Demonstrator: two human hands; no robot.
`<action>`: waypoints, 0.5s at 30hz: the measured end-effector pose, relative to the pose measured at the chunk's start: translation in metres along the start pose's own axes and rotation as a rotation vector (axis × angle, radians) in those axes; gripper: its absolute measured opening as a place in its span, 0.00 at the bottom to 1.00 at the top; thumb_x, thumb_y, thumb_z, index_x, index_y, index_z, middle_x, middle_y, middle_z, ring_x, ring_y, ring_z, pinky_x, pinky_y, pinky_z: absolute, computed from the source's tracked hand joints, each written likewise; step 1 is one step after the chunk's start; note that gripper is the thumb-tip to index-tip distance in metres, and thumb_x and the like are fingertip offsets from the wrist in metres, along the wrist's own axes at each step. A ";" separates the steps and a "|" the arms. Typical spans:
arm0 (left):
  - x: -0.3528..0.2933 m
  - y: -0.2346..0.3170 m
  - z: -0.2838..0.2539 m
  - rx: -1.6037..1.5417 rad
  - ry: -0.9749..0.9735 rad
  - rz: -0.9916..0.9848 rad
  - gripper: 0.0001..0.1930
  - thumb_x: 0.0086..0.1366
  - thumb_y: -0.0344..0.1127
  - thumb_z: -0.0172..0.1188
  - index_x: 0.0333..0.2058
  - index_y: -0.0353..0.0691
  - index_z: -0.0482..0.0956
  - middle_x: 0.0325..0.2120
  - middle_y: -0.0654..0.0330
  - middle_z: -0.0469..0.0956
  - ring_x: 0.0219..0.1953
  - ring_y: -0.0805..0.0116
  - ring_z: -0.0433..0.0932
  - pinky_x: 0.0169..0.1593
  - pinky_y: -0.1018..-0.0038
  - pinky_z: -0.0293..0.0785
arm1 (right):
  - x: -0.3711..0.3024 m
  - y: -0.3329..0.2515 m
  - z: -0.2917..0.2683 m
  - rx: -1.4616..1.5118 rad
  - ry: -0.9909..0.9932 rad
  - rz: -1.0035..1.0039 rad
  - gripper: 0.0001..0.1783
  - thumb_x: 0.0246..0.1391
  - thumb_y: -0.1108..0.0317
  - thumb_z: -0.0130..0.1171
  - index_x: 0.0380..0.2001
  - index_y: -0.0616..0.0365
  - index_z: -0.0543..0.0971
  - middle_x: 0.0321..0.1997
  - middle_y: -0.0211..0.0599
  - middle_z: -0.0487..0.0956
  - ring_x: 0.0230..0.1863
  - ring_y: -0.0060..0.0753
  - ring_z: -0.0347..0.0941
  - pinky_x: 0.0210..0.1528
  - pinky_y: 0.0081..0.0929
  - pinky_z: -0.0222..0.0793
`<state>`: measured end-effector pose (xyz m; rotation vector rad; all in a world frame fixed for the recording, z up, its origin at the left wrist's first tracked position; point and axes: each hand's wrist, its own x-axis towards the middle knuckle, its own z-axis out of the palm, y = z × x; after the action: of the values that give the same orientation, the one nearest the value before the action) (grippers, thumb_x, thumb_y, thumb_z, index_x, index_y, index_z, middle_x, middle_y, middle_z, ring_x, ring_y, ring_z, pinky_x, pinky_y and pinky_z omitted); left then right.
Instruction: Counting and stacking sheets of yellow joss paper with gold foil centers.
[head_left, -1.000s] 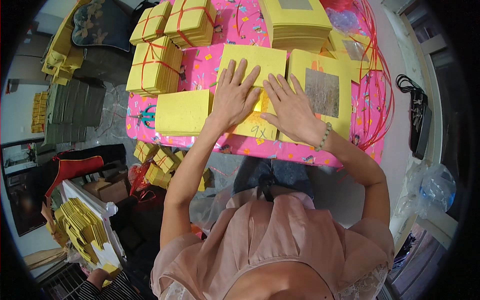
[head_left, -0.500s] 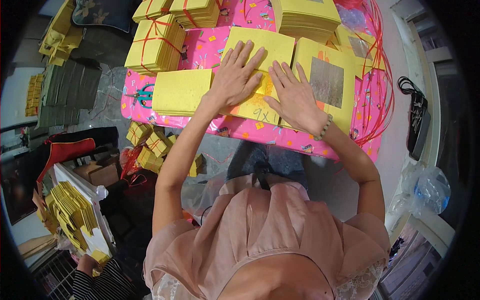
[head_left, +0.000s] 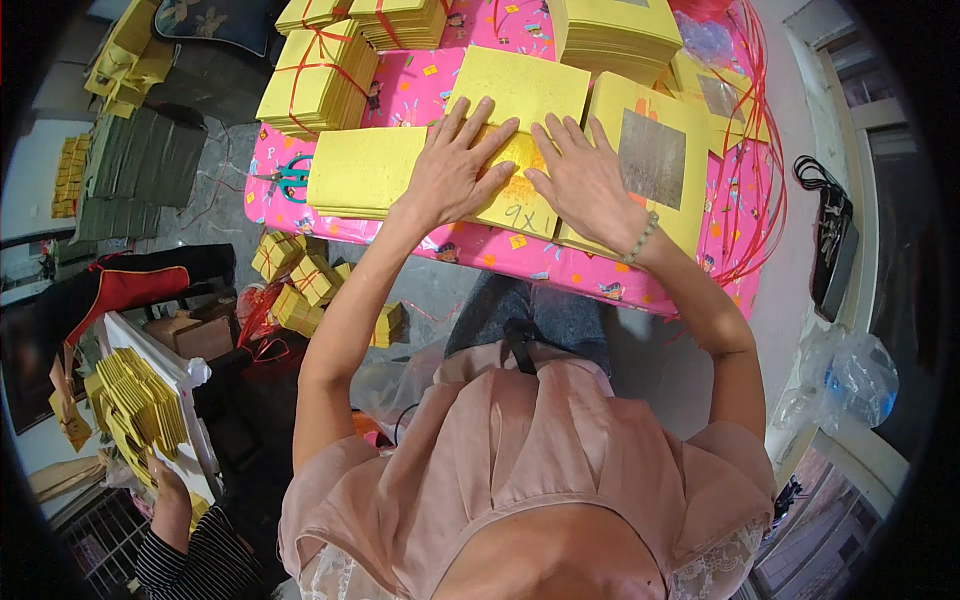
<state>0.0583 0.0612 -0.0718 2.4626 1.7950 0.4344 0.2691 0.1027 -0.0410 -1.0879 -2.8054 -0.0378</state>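
Yellow paper lies upper centre in the frame, long axis running up-down. I read left hand flat on its left side, right hand across its right edge, both touching; fingers spread, pinching nothing.

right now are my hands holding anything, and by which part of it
Nothing looks gripped: your left hand and right hand lie open, palms down, on the yellow paper.

Yellow paper partly hidden under hands; rear bundles cut by upper edge.
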 end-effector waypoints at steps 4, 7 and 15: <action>-0.002 0.002 0.004 0.008 0.046 -0.006 0.29 0.70 0.59 0.45 0.67 0.58 0.62 0.69 0.50 0.54 0.71 0.42 0.49 0.70 0.51 0.48 | 0.001 0.001 0.000 -0.062 -0.006 -0.013 0.29 0.61 0.55 0.51 0.59 0.65 0.70 0.62 0.49 0.69 0.64 0.47 0.63 0.69 0.50 0.49; -0.005 0.009 -0.001 0.073 0.094 -0.039 0.31 0.69 0.60 0.46 0.67 0.58 0.62 0.68 0.47 0.54 0.71 0.44 0.49 0.70 0.49 0.47 | -0.004 0.007 0.007 -0.063 0.048 -0.038 0.28 0.62 0.56 0.50 0.59 0.64 0.70 0.62 0.49 0.69 0.65 0.48 0.62 0.70 0.50 0.48; -0.010 0.010 0.001 0.045 0.083 -0.135 0.33 0.68 0.62 0.46 0.68 0.58 0.60 0.67 0.41 0.56 0.70 0.44 0.53 0.69 0.47 0.47 | -0.013 0.007 -0.008 -0.047 0.135 -0.035 0.24 0.59 0.61 0.53 0.51 0.72 0.72 0.54 0.49 0.72 0.61 0.46 0.65 0.72 0.52 0.45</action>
<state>0.0650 0.0490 -0.0727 2.3661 2.0093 0.4974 0.2843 0.0989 -0.0347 -1.0057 -2.7154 -0.1745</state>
